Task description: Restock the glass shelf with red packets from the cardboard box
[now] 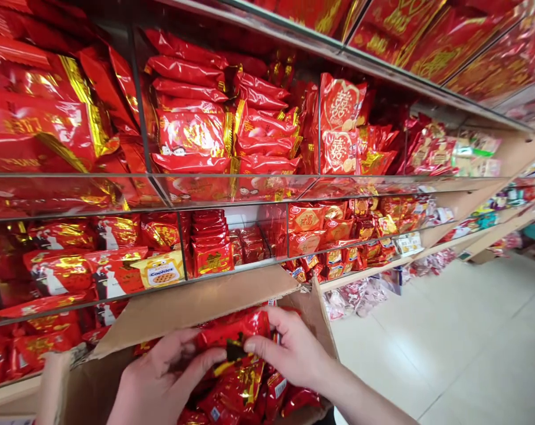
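Note:
Over an open cardboard box, my two hands grip a shiny red snack packet with dark and gold print. My left hand holds its left end, thumb on the near side. At the other end my right hand pinches it between thumb and fingers. Whether more than one packet is between the hands I cannot tell. Beneath them, several loose red and gold packets lie in the box, some showing barcodes. My hands hide part of the box's contents.
Clear-fronted shelves with dividers rise just behind the box, filled with red packets. A compartment straight ahead holds a stack of small red packs. A yellow cookie packet leans to its left. Pale tiled floor extends right.

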A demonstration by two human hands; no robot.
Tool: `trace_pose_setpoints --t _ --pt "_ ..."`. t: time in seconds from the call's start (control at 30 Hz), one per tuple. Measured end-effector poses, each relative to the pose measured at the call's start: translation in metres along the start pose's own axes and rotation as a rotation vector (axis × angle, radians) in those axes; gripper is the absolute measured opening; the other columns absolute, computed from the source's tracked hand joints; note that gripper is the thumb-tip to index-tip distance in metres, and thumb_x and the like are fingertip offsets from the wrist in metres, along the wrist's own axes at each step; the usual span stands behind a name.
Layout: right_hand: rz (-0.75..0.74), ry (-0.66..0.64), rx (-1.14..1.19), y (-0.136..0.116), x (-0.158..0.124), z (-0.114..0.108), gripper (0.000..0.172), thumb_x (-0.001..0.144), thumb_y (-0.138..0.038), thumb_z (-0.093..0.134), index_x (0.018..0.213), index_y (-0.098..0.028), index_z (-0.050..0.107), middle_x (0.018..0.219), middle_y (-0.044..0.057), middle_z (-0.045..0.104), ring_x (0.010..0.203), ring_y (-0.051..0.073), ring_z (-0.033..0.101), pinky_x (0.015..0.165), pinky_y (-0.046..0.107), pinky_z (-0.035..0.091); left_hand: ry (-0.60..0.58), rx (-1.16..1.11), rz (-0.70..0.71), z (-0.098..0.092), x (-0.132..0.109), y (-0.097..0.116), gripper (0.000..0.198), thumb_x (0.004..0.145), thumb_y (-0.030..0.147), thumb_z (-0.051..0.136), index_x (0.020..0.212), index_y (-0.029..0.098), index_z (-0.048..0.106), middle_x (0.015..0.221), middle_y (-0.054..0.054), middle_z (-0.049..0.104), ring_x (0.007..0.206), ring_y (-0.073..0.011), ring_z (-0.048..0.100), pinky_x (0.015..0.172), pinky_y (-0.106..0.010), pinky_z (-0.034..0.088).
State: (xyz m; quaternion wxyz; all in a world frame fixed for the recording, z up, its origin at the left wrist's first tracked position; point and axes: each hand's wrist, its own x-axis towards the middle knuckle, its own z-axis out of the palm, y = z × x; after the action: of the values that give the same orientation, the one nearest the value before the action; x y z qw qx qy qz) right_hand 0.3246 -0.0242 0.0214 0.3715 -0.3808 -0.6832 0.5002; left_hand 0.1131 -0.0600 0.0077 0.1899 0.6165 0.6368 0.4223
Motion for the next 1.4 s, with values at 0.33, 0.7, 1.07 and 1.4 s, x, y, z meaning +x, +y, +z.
trace_pose_setpoints --t 0.33,0.7,1.07,1.4 --pt "0.131 0.487 -0.704 -0.028 0.171 -0.038 0.023 0.08 -0.022 0.059 0.102 -0.015 0.057 0.094 0.01 0.065 0.092 0.023 0.06 0.079 0.036 0.046 -0.09 0.621 0.539 0.036 0.104 0.032 0.049 0.088 0.035 0.036 0.129 0.009 0.044 0.141 -0.014 0.039 0.133 -0.0271 0.029 0.108 -0.045 0.028" --pt "0.294 0.482 -0.6 0.034 0.275 -0.04 0.03 0.087 -0.031 0.052 0.113 -0.016 0.053 0.114 0.008 0.056 0.096 0.019 0.058 0.081 0.04 0.05 -0.12 0.823 0.292 0.059 0.126 0.026 0.068 0.086 0.048 0.028 0.132 -0.001 0.036 0.138 -0.024 0.041 0.128 -0.0358 0.034 0.107 -0.05 0.026" --pt "0.349 0.459 -0.604 0.056 0.292 -0.045 0.026 0.086 -0.03 0.055 0.107 -0.015 0.056 0.111 0.007 0.059 0.097 0.02 0.058 0.082 0.04 0.049 -0.153 0.876 0.269 0.061 0.128 0.029 0.064 0.086 0.041 0.028 0.134 -0.001 0.033 0.139 -0.022 0.039 0.131 -0.035 0.031 0.109 -0.051 0.02" --pt "0.291 0.462 -0.655 0.03 0.276 -0.041 0.027 0.085 -0.027 0.056 0.109 -0.015 0.055 0.113 0.008 0.057 0.101 0.021 0.057 0.084 0.041 0.048 -0.143 0.88 0.234 0.059 0.127 0.029 0.065 0.085 0.042 0.028 0.134 -0.001 0.032 0.142 -0.023 0.035 0.133 -0.0343 0.025 0.109 -0.05 0.02"
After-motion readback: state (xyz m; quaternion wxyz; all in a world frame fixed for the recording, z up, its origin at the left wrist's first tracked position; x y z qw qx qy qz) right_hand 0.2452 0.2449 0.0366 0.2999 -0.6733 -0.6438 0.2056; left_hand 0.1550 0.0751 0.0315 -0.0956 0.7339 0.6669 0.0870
